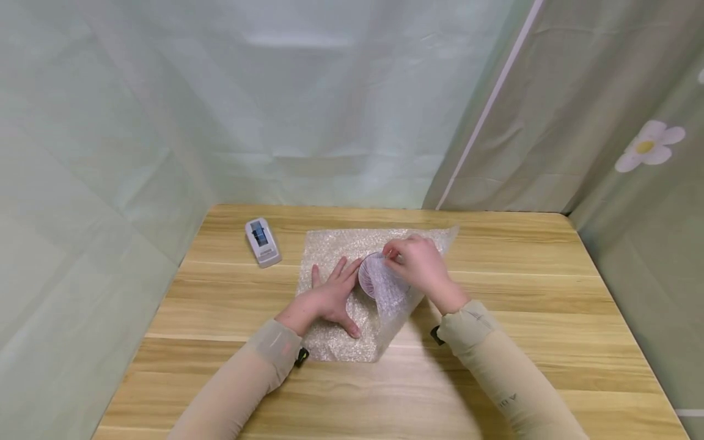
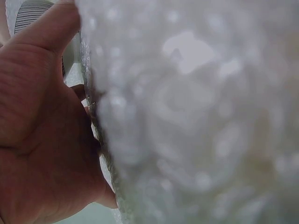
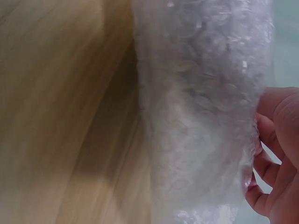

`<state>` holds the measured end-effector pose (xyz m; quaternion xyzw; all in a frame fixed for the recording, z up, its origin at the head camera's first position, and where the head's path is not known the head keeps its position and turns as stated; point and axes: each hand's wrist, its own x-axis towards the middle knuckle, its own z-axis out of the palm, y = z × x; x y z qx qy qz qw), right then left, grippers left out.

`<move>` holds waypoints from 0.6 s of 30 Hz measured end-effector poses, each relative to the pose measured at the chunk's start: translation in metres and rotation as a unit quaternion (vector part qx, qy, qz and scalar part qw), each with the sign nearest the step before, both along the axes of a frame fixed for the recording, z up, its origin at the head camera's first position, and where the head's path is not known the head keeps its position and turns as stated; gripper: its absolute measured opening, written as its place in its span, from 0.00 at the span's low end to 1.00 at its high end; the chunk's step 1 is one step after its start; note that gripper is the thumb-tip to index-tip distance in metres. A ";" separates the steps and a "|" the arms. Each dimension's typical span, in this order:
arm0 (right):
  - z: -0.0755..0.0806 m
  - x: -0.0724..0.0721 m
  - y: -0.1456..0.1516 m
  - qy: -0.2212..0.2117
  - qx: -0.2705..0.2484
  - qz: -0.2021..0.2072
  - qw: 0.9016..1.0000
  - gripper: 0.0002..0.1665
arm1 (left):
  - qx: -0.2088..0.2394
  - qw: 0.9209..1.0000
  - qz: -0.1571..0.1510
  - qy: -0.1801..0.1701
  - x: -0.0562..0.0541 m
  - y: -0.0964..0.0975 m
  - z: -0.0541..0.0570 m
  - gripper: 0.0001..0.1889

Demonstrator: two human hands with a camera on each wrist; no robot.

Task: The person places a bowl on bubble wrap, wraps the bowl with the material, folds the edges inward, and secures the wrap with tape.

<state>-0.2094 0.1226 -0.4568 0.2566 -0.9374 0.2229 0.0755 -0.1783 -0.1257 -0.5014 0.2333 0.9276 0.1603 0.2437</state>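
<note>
A sheet of bubble wrap (image 1: 330, 244) lies on the wooden table, and on it is a round object with a finely ribbed face (image 1: 366, 279), like a small fan. My left hand (image 1: 329, 297) rests with spread fingers on the wrap, fingertips at the object's left edge. My right hand (image 1: 420, 263) pinches the right part of the sheet, folded up and partly over the ribbed face. In the left wrist view, striped ribs (image 2: 32, 15) show behind the left thumb; blurred wrap fills the rest. The right wrist view has the lifted wrap (image 3: 201, 107) between the right fingers and thumb.
A small white and grey box-like item (image 1: 267, 252) with a dark blue panel lies at the table's back left. Pale curtains (image 1: 330, 110) hang behind the table (image 1: 550, 293) and along its sides.
</note>
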 end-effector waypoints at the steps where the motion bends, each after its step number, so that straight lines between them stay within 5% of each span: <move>1: -0.001 0.000 -0.001 -0.001 0.008 -0.004 1.000 0.08 | -0.001 1.000 0.000 0.000 0.000 0.000 0.002 0.87; 8: -0.004 0.000 -0.006 0.003 0.069 -0.016 0.997 0.09 | -0.012 1.000 -0.005 -0.001 0.003 0.001 0.011 0.85; 18: -0.014 0.003 -0.008 0.070 0.107 0.004 0.992 0.06 | -0.025 1.000 -0.004 0.001 0.004 0.003 0.013 0.85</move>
